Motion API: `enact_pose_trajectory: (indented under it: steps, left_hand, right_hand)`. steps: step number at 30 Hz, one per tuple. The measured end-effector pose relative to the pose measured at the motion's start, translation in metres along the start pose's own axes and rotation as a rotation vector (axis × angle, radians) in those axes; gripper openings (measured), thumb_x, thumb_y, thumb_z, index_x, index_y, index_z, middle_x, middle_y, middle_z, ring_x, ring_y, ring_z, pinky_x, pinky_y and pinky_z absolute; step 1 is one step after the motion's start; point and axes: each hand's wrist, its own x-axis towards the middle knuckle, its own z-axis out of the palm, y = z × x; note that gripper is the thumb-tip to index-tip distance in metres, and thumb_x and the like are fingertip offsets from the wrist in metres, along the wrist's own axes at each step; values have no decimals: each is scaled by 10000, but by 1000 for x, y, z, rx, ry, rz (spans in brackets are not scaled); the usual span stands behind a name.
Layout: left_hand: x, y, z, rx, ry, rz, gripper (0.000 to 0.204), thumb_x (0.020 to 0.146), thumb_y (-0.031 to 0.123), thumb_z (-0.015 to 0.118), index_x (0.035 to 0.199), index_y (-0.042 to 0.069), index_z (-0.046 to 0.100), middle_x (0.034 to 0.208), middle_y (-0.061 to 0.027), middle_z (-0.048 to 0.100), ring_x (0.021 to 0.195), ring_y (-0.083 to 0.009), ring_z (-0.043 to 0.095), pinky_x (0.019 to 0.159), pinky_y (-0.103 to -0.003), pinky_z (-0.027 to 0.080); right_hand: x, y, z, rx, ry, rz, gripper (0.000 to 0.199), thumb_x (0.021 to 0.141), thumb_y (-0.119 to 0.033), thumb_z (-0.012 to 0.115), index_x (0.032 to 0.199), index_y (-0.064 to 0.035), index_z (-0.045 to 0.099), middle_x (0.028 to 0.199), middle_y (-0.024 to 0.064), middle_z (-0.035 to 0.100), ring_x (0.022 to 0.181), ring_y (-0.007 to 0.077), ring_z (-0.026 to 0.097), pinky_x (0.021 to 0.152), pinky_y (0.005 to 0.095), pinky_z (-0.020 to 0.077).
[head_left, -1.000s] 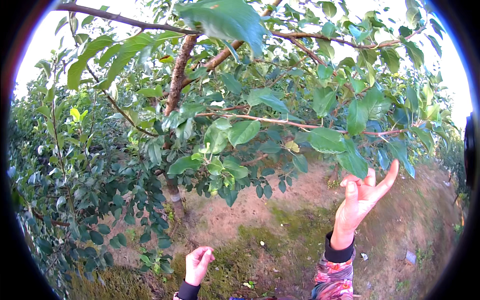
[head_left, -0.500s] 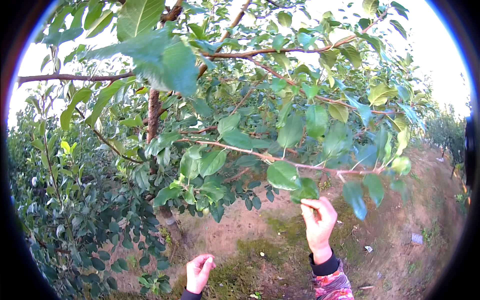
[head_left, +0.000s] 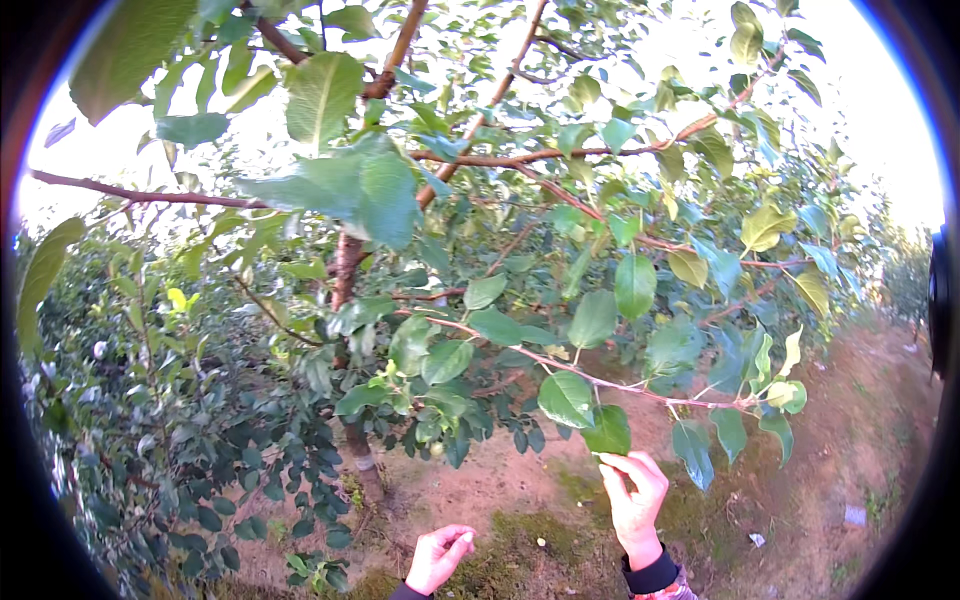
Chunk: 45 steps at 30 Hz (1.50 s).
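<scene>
A green leaf (head_left: pixel 607 431) hangs from a thin reddish branch (head_left: pixel 640 388), and my right hand (head_left: pixel 636 502) has its lower tip between thumb and index finger. Lower and to the left is my left hand (head_left: pixel 438 558), closed with its thumb against the curled fingers. Whatever it may hold is too small or hidden to make out. Just above the pinched leaf, another broad leaf (head_left: pixel 566 399) grows on the same branch. More leaves (head_left: pixel 692 452) droop from the branch to the right of my right hand.
The tree's trunk (head_left: pixel 347 275) rises left of centre, with a pale band (head_left: pixel 366 463) low on it. A large leaf (head_left: pixel 385 195) is close in front at upper left. Higher branches (head_left: pixel 560 155) cross the view. Below are bare soil, moss (head_left: pixel 520 545) and pale scraps (head_left: pixel 757 540).
The view has shifted, so the tree appears lower and farther right. My right hand stays at the same leaf's tip, lower in the picture. My left hand, still closed, appears farther right.
</scene>
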Motion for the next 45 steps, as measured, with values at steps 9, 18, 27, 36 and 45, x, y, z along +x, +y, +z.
enact_pose_trajectory:
  steps: [9,18,27,36,45]
  left_hand:
    - [-19,10,-22,70,64,68,177,965,127,598,1056,-10,662,827,1,671,770,-63,611,726,-226,505]
    - [-40,20,-44,26,73,60,183,963,125,599,1059,-21,653,850,4,666,779,-54,600,739,-226,498]
    - [-53,9,-58,-165,-50,-73,224,961,229,630,1060,28,649,786,24,607,691,-56,509,606,-229,425]
    - [-55,7,-17,42,-148,-55,197,974,173,599,1082,20,660,786,13,633,689,-66,535,615,-220,439]
    - [-45,-21,85,103,-420,-156,252,973,246,618,1124,47,649,824,-21,654,760,-97,568,702,-261,480]
  right_hand:
    - [-2,-15,11,65,2,-62,187,757,51,730,936,1,711,853,93,658,691,166,622,630,271,495]
    - [-13,-53,33,106,-123,-27,137,778,8,739,911,-19,726,767,73,660,614,132,600,570,250,466]
    - [-3,-79,16,-149,21,-231,46,768,-31,730,799,-30,697,743,82,667,624,184,600,556,277,459]
    - [124,-65,-98,-850,350,-279,816,733,-150,724,1466,-76,372,1472,159,425,1358,326,402,1110,379,363]
    - [53,-15,-134,-540,-9,-257,139,846,-205,646,771,-88,639,752,99,597,750,301,606,668,418,516]
